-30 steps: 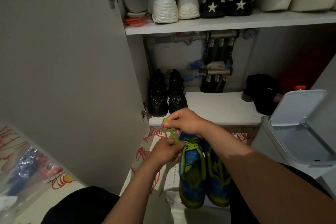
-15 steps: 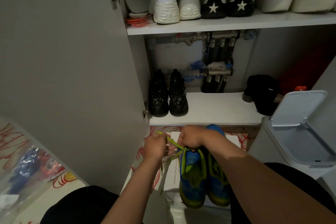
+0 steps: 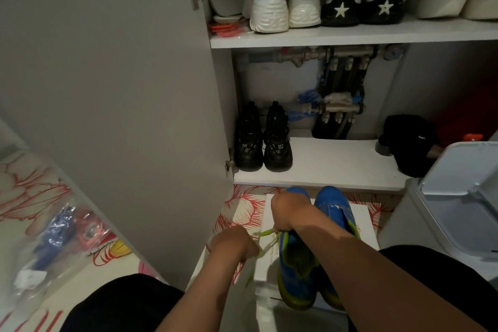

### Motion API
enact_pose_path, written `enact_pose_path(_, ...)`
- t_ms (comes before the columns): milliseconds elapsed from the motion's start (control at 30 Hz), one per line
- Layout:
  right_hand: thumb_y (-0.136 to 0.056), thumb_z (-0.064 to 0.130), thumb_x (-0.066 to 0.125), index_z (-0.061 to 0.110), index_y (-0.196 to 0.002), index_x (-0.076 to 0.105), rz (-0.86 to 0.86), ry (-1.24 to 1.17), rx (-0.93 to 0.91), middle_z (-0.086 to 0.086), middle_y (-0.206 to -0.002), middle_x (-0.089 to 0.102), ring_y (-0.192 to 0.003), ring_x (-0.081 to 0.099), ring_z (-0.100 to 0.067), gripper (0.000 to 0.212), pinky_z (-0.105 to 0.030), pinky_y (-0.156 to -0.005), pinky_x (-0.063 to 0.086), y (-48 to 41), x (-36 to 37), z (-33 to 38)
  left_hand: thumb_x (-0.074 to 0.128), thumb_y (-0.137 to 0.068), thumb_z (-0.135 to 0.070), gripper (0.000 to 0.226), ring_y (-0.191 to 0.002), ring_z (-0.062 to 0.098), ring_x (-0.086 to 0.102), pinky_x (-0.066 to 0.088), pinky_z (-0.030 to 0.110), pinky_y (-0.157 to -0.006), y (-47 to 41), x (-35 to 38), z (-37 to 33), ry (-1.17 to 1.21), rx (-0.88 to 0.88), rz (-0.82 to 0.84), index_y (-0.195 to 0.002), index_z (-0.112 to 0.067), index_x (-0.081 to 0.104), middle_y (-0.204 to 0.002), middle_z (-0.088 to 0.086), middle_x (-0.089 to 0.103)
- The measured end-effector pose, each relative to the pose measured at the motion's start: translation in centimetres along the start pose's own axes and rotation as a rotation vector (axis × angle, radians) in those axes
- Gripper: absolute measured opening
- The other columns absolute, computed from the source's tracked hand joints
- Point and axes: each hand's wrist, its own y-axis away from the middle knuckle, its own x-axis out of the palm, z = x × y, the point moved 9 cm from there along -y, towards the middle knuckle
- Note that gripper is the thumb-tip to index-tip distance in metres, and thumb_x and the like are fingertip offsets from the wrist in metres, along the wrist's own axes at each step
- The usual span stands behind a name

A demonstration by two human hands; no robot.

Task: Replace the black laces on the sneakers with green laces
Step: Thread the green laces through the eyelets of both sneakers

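– on the white box (image 3: 362,219) just below the cupboard's lower shelf (image 3: 323,172), the two blue sneakers sit side by side, toes toward the shelf. the door-side sneaker (image 3: 296,269) is the one being laced, and the green lace (image 3: 265,234) comes off its open throat toward the cupboard door (image 3: 107,89)

– and the hands?

– the left hand (image 3: 234,245) is curled round the lace, out beside the shoe. the right hand (image 3: 288,210) is balled up over the front of the shoe with the lace coming out from under it. it reads as a pinch, but the fingertips are tucked out of sight

– so what could go wrong from here

– an uneven pull, mostly. if the left hand draws harder than the right, i'd expect one end to run short through the eyelets and the other to come out too long to tie

– nothing is holding the shoe down either

– right, neither hand pins it. the heel lies near the box's front edge, so a sideways tug could drag the shoe off, or knock it into the bin-side sneaker (image 3: 332,209)

– the light is poor too

– dim enough that a skipped eyelet or a twist in the lace would be easy to miss. a loose green tail also hangs down by the left wrist, and it could catch under the box or the forearm

– is the bin-side shoe done?

– can't tell, the right forearm covers most of it
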Motion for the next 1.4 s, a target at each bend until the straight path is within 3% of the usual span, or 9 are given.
enact_pose_path(133, -0.091, 0.014, 0.060, 0.008, -0.123, 0.063, -0.033, -0.015, -0.001, -0.009, -0.122, 0.065, -0.108, 0.063, -0.026, 0.032, -0.032, -0.081, 0.050, 0.1, -0.6, 0.4, 0.064, -0.083, -0.035, 0.047, -0.109, 0.026, 0.063, 0.053, 0.034, -0.089, -0.5, -0.1, -0.9, -0.061, 0.039, -0.037, -0.124, -0.012, 0.059, -0.124, 0.007, 0.063)
enact_pose_path(267, -0.083, 0.008, 0.059, 0.000, -0.099, 0.071, -0.009, -0.372, 0.040, -0.011, -0.099, 0.070, -0.084, 0.063, -0.021, 0.022, -0.029, -0.065, 0.047, 0.0, -0.6, -0.5, 0.060, -0.083, -0.019, 0.020, -0.088, 0.023, 0.063, 0.046, 0.027, -0.065, -0.5, -2.0, -2.7, 0.160, 0.147, -0.088, -0.099, -0.008, 0.066, -0.098, 0.007, 0.066)
enact_pose_path(533, -0.088, 0.003, 0.066, 0.013, -0.099, 0.068, -0.168, -1.184, -0.012, -0.004, -0.082, 0.075, -0.082, 0.069, -0.011, 0.015, -0.022, -0.084, 0.054, 3.0, -3.9, -2.3, 0.054, -0.084, -0.004, 0.020, -0.076, 0.019, 0.064, 0.045, 0.023, -0.058, 1.6, -1.8, -5.3, 0.470, 0.294, 0.203, -0.091, -0.011, 0.072, -0.097, 0.016, 0.073)
enact_pose_path(633, -0.089, 0.008, 0.066, 0.016, -0.104, 0.060, -0.220, -1.265, -0.028, -0.006, -0.092, 0.077, -0.086, 0.067, -0.009, 0.019, -0.021, -0.077, 0.050, 4.6, -5.0, -2.8, 0.050, -0.089, -0.003, 0.022, -0.083, 0.022, 0.060, 0.045, 0.027, -0.066, 1.9, -3.2, -6.1, 0.602, 0.354, 0.072, -0.098, -0.016, 0.066, -0.095, 0.010, 0.065)
enact_pose_path(833, -0.097, 0.011, 0.060, 0.011, -0.115, 0.054, -0.334, -1.449, -0.036, -0.001, -0.076, 0.074, -0.035, 0.040, -0.003, 0.018, -0.017, -0.035, 0.030, 7.3, -6.7, -4.0, 0.052, -0.100, -0.015, 0.023, -0.097, 0.007, 0.061, 0.049, 0.021, -0.079, 4.5, -8.1, -8.1, 1.002, 0.488, -0.197, -0.118, -0.024, 0.063, -0.112, -0.004, 0.066)
enact_pose_path(933, -0.098, 0.013, 0.060, 0.009, -0.114, 0.055, -0.364, -1.502, -0.013, 0.005, -0.057, 0.064, -0.037, 0.032, -0.011, 0.017, -0.022, -0.039, 0.023, 7.8, -6.9, -5.3, 0.052, -0.099, -0.011, 0.033, -0.100, 0.011, 0.061, 0.048, 0.026, -0.085, 5.2, -8.9, -9.7, 1.093, 0.524, -0.165, -0.129, -0.021, 0.060, -0.113, -0.004, 0.066)
enact_pose_path(1100, -0.097, 0.020, 0.060, 0.010, -0.104, 0.056, -0.369, -1.419, 0.017, -0.011, -0.066, 0.061, -0.038, 0.030, -0.012, 0.013, -0.021, -0.039, 0.020, 8.5, -7.3, -7.2, 0.052, -0.092, -0.003, 0.026, -0.059, 0.013, 0.047, 0.040, 0.030, -0.065, 5.8, -10.4, -12.9, 1.165, 0.563, -0.069, -0.106, -0.018, 0.068, -0.069, 0.004, 0.055)
enact_pose_path(1267, -0.099, 0.015, 0.053, 0.012, -0.091, 0.060, -0.345, -1.350, 0.010, 0.001, -0.060, 0.070, -0.039, 0.028, -0.012, 0.011, -0.018, -0.036, 0.023, 8.9, -7.9, -8.8, 0.049, -0.098, -0.002, 0.020, -0.047, 0.012, 0.046, 0.042, 0.029, -0.057, 5.9, -11.5, -15.0, 1.064, 0.628, -0.129, -0.109, -0.005, 0.065, -0.068, 0.010, 0.056)
enact_pose_path(1400, -0.096, 0.013, 0.056, 0.007, -0.089, 0.071, -0.278, -1.355, 0.010, -0.017, -0.078, 0.073, -0.040, 0.029, -0.013, 0.019, -0.019, -0.040, 0.024, 7.9, -7.1, -9.8, 0.051, -0.098, -0.001, 0.019, -0.047, 0.012, 0.049, 0.044, 0.024, -0.048, 5.5, -11.9, -16.3, 0.953, 0.652, -0.156, -0.111, -0.002, 0.065, -0.072, 0.009, 0.059)
